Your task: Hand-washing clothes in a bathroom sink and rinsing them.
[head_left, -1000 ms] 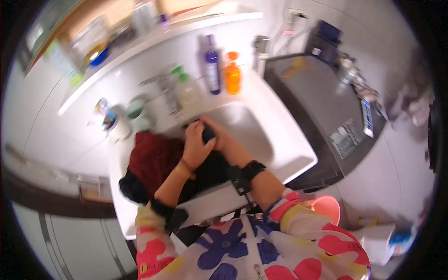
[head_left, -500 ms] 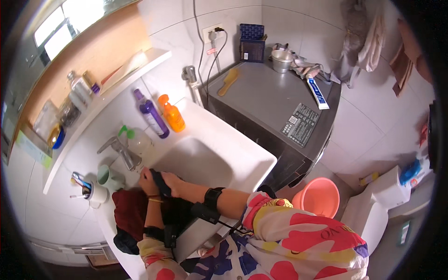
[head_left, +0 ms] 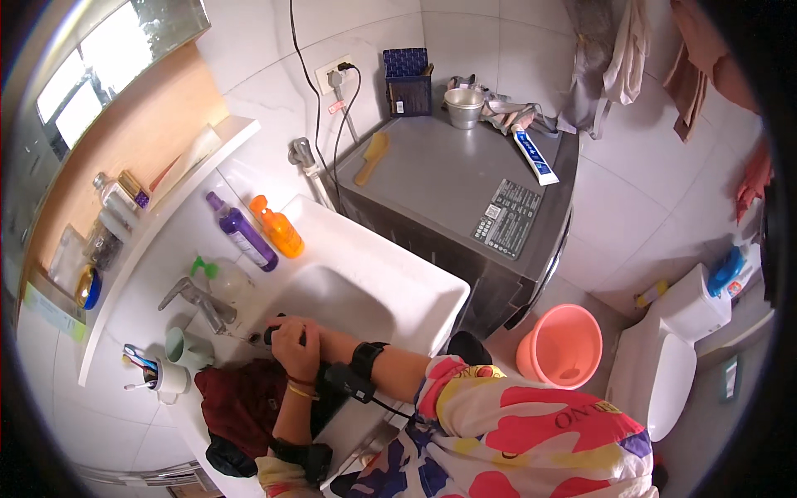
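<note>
a person in a bright floral top leans over a white sink (head_left: 432, 290). nearest, a dark red cloth (head_left: 241, 407) lies heaped on the sink's left rim. both forearms reach up from the lower edge, wrists close together, a black band on each. the left hand (head_left: 295, 353) and right hand (head_left: 303, 336) are clasped together around a small dark object (head_left: 271, 334) at the basin's left edge, just below the faucet (head_left: 199, 300); its long axis cannot be told, as only one end shows. beyond stand a purple bottle (head_left: 241, 232) and an orange bottle (head_left: 278, 228), upright.
</note>
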The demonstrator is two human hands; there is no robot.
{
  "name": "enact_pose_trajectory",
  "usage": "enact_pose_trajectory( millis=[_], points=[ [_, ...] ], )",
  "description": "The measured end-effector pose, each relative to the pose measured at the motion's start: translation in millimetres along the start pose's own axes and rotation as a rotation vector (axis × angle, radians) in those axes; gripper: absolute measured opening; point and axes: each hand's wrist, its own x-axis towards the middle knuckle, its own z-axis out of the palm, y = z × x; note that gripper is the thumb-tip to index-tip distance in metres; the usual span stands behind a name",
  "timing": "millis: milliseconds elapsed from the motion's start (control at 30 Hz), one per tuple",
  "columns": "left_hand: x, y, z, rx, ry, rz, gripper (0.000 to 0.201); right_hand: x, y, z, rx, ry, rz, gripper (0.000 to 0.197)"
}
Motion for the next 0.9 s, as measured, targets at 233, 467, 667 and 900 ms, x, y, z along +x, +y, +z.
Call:
enact_pose_trajectory(
  millis=[233, 467, 667, 900],
  points=[
    [4.7, -88.9, 3.0, -0.219, 0.14, -0.717, 0.039, 53.5, 2.7, 36.7, 1.399, 0.459, 1.034, 0.031],
    [1.8, -40.3, -20.4, -1.259, 0.322, -1.165, 0.033, 48.2, 25.8, 46.6, 0.391, 0.421, 0.841, 0.044],
    [8.5, -14.6, -0.7, -0.722, 0.136, -0.782, 0.017, 22.2, 90.4, 28.0, 0.452, 0.458, 0.635, 0.043],
    [-22.2, -30.0, -48.2, -0.886, 0.148, -0.885, 0.015, 7.0, -36.1, 18.4, -0.071, 0.151, 0.016, 0.032]
  ],
)
